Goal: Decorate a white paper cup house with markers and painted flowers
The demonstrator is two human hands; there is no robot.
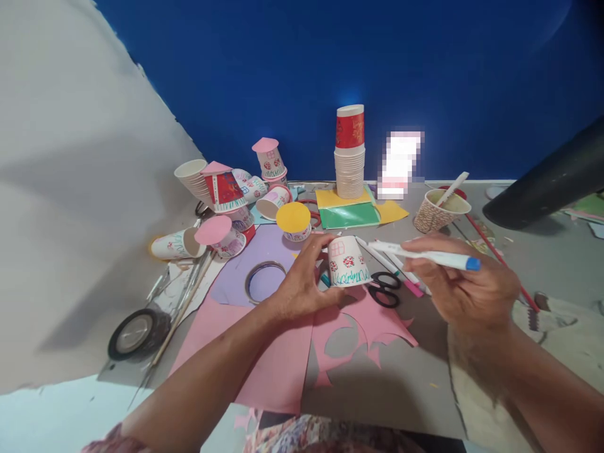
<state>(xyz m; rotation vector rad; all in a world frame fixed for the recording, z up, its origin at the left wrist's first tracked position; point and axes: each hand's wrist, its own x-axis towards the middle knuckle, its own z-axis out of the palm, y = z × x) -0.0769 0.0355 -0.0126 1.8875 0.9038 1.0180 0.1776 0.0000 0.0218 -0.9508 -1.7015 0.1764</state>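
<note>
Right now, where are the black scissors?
In the head view, the black scissors lie just right of the upside-down paper cup, below the marker held by the right hand.

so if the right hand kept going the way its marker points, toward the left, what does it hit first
Most likely the upturned paper cup that the left hand steadies: the marker in the right hand aims leftward at its upper part. Depth is unclear, so it might pass just behind.
</note>
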